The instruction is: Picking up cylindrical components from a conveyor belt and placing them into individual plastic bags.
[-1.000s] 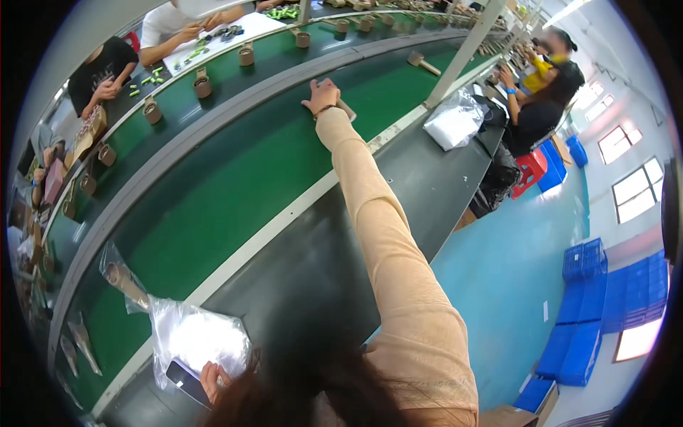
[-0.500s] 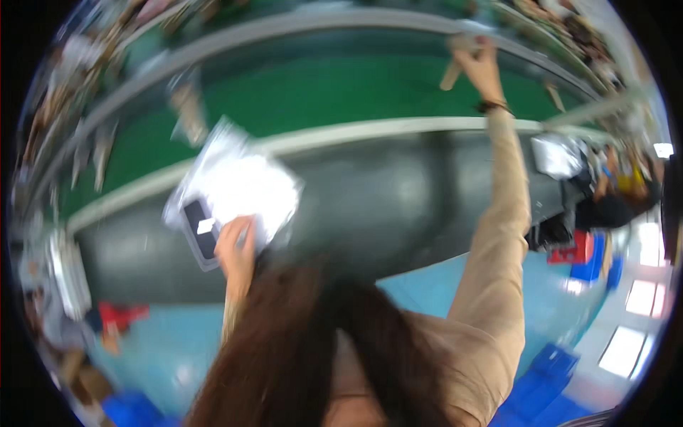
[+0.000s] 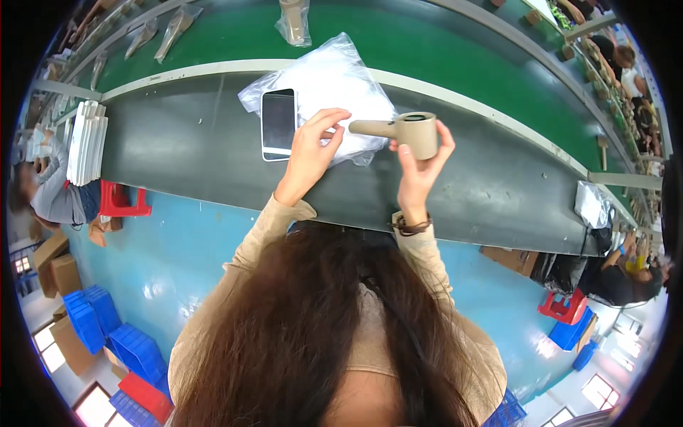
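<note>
A beige hair dryer [image 3: 416, 135], with a round barrel and a straight handle, is held by the barrel in my right hand [image 3: 421, 165]. Its dark round end faces up and its handle points left. My left hand [image 3: 316, 146] is just beyond the handle's tip, fingers partly curled and thumb apart from the index finger, with nothing visible between them. It hovers over a stack of clear plastic bags [image 3: 320, 75] on the dark bench. A phone [image 3: 278, 121] with a black screen lies on the bags' left part, beside my left hand.
Beyond the bench [image 3: 484, 188] runs a green conveyor belt [image 3: 235, 35], carrying a bagged beige dryer [image 3: 294, 23] and other bagged pieces. White flat packs [image 3: 87, 142] stand at the bench's left end. A bagged item [image 3: 592, 204] lies at its right end. People sit on both sides.
My right hand has come back from the far belt to the bench, bringing the hair dryer. My left hand stays by the bags and phone. The view has shifted.
</note>
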{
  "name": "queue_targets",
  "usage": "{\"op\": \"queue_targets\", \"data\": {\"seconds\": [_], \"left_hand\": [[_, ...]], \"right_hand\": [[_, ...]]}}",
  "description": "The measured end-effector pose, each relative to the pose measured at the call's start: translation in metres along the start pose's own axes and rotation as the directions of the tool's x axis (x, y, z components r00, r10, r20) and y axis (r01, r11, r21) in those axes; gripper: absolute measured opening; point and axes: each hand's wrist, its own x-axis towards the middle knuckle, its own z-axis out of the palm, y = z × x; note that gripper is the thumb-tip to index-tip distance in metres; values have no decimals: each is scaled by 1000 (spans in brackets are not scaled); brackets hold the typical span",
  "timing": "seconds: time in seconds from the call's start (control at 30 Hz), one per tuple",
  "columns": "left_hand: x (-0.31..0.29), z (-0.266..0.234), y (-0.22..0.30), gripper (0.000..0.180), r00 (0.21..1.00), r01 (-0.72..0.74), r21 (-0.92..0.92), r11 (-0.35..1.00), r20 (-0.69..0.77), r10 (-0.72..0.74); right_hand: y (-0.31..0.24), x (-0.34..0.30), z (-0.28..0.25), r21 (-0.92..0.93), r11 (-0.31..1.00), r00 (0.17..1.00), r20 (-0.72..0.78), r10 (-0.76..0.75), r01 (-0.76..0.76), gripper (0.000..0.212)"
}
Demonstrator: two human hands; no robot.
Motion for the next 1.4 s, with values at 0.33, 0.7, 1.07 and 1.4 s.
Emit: {"op": "queue_targets", "data": {"seconds": [0.33, 0.7, 1.07, 1.4], "left_hand": [[16, -2, 8, 24, 997, 55, -493, 868, -22, -76], [52, -12, 40, 37, 962, -161, -112, 981, -239, 131], [54, -26, 15, 27, 989, -143, 188, 972, -5, 147], [45, -25, 7, 30, 988, -144, 170, 975, -28, 151]], "right_hand": [[-7, 9, 35, -493, 827, 940, 322, -115, 271, 63], [-35, 46, 47, -694, 573, 856, 517, -25, 436, 70], [-5, 48, 34, -617, 598, 779, 627, -21, 513, 73], [-4, 47, 28, -634, 353, 717, 669, -195, 688, 71]]}}
